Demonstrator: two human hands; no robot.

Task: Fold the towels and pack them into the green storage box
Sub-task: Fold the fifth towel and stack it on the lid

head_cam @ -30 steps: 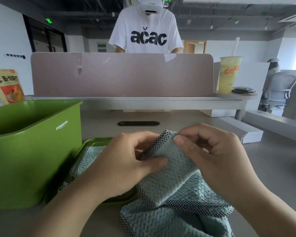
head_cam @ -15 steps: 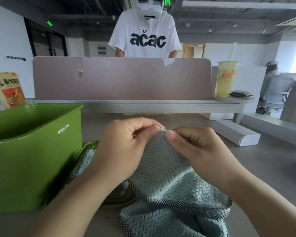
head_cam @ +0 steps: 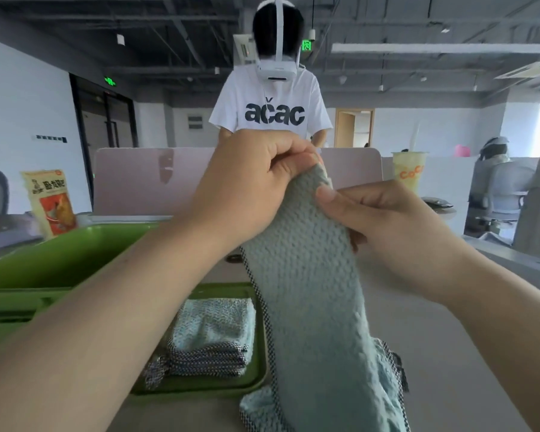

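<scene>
Green lid (head_cam: 256, 386) under folded towels (head_cam: 214, 330)

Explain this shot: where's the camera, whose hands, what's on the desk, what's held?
No robot here: one camera sits on a person's head, looking forward and down at their bare hands. The left hand pinches the top of a blue-green towel; the right hand grips its edge just below. The towel hangs, its bottom bunched on the desk. A green box stands at left. Beside it, a green tray holds a folded towel. Another person stands behind the divider.
</scene>
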